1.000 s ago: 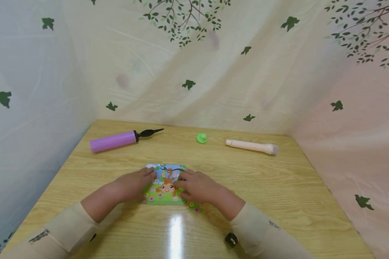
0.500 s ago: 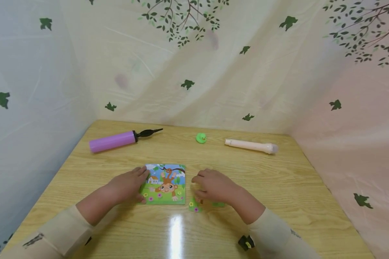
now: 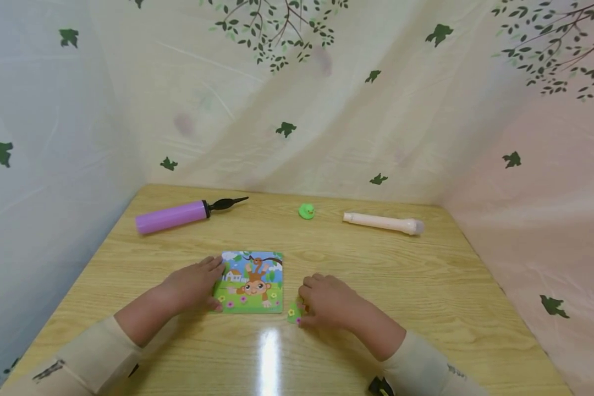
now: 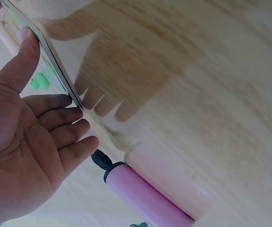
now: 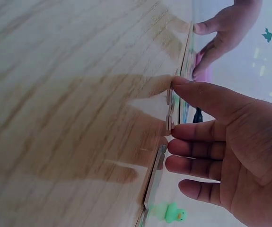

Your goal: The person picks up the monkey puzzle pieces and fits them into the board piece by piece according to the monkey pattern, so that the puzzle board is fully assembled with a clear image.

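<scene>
A square picture puzzle (image 3: 253,281) showing a hanging monkey lies flat on the table. My left hand (image 3: 192,287) rests at its left side; thumb and fingertips touch that edge, with fingers fairly straight in the left wrist view. To the puzzle's right, my right hand (image 3: 329,301) is over a loose flowered puzzle piece (image 3: 292,313), partly hidden beneath the fingers. The right wrist view has thumb and index finger pinching a small puzzle piece (image 5: 172,111) by its edges. Another flat piece (image 5: 153,182) lies below the other fingers there.
Along the back of the table lie a purple hand pump (image 3: 173,216) with a black nozzle, a green toy duck (image 3: 306,211) and a pale pink microphone-shaped stick (image 3: 383,222). A printed cloth (image 3: 227,137) hangs behind the wooden table (image 3: 218,352).
My right hand has left the puzzle's right edge, moved right and then toward the table's front, onto the loose pieces. The left hand has slid slightly left, uncovering more of the picture.
</scene>
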Tool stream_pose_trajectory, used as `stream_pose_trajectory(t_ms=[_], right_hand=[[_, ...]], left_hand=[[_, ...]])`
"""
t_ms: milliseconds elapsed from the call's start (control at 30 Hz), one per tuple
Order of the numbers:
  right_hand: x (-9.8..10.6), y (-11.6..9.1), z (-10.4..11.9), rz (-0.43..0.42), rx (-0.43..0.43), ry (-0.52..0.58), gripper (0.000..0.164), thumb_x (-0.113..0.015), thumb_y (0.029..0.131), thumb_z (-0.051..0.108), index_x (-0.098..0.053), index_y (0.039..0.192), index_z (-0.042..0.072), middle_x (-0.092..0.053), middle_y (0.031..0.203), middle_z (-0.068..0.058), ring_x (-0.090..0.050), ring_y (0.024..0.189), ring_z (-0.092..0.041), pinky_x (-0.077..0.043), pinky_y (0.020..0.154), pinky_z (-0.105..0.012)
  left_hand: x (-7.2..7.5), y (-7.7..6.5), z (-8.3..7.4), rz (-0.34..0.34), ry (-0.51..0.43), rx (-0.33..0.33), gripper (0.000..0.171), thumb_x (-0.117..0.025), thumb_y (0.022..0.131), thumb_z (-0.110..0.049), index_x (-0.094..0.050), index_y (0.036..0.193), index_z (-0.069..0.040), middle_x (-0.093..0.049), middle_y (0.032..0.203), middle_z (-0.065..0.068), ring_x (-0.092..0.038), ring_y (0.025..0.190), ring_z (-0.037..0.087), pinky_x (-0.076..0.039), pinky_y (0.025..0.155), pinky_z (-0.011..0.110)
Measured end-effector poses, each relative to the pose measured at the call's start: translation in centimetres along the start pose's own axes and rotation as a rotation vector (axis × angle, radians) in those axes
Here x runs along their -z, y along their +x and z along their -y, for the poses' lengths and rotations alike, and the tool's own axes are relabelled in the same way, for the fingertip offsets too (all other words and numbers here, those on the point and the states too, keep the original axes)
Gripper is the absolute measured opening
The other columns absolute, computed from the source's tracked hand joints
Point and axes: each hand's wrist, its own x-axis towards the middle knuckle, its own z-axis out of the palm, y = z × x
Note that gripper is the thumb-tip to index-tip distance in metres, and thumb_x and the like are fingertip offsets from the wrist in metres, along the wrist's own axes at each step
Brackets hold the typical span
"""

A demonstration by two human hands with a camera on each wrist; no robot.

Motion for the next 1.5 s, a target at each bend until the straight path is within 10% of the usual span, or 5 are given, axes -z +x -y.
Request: stream_pose_trajectory(t_ms=[433, 1067, 1500], right_hand=[[1.3, 1.3, 1.1, -0.061, 0.092, -0.037, 0.032, -0.066, 0.086, 0.054, -0.056, 0.087, 0.024, -0.05, 0.082, 0.013, -0.046, 0.075, -0.007, -0.039, 0.059, -0.021], [1.4, 9.2, 4.1, -0.104, 0.202, -0.009, 0.034, -0.061, 0.09, 0.056, -0.059, 0.099, 0.023, -0.052, 0.09, 0.013, -0.052, 0.085, -0.004, -0.051, 0.078, -0.022], [0.7, 9.6, 3.8, -0.123, 0.297, 0.018, 0.04, -0.056, 0.096, 0.052, -0.064, 0.12, 0.022, -0.058, 0.107, 0.008, -0.054, 0.098, -0.007, -0.049, 0.094, -0.023]], left_hand=[[-0.2, -0.3, 0.3, 0.004, 0.011, -0.015, 0.094, -0.074, 0.08, -0.05, -0.037, 0.146, 0.007, -0.03, 0.156, 0.026, -0.029, 0.144, 0.045, -0.03, 0.116, 0.055], [-0.1, 0.0, 1.0, 0.015, 0.034, -0.045, 0.093, -0.07, 0.082, -0.056, -0.04, 0.145, 0.005, -0.034, 0.154, 0.025, -0.035, 0.141, 0.043, -0.034, 0.114, 0.056], [0.5, 0.0, 1.3, 0.083, -0.03, -0.02, 0.09, -0.058, 0.09, -0.061, -0.035, 0.149, 0.003, -0.028, 0.158, 0.023, -0.028, 0.145, 0.043, -0.028, 0.117, 0.057]])
